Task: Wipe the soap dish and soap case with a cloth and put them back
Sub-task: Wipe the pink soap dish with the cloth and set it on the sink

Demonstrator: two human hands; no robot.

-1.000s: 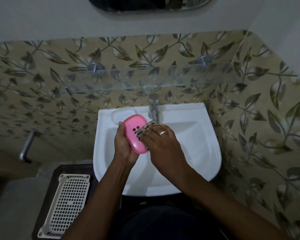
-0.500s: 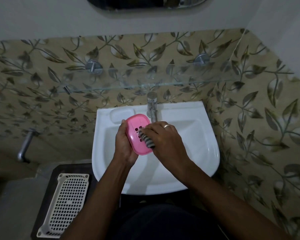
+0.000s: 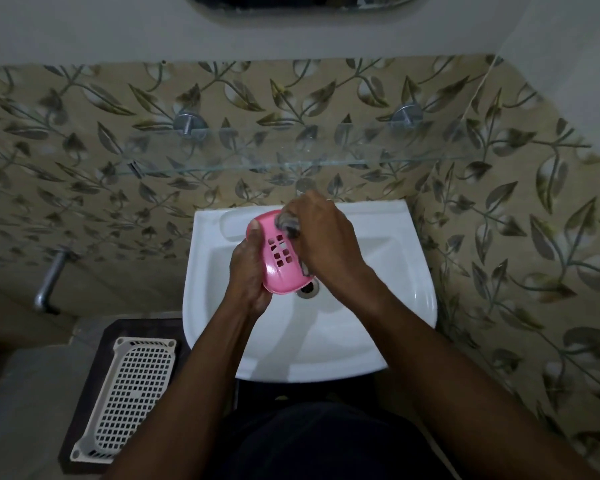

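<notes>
Head view: the left hand [image 3: 250, 271] grasps the pink oval plastic soap dish [image 3: 274, 268] with square drain slots, fingers wrapped under its left edge and thumb lying on the upper rim. The dish is held tilted above the bowl of the white ceramic wall-mounted sink [image 3: 413, 271], its lower end just over the round metal drain [image 3: 307, 291]. The right hand [image 3: 326, 244] is clenched around a grey striped cloth [image 3: 286, 223] and presses it against the upper right edge of the dish; part of the cloth also shows along the dish's right side. A clear glass shelf [image 3: 291, 162] on round metal brackets spans the leaf-patterned tiled wall [image 3: 84, 168] above the sink. A white perforated plastic basket [image 3: 132, 393] lies on a dark surface left of the sink, below a chrome pipe [image 3: 49, 278].
</notes>
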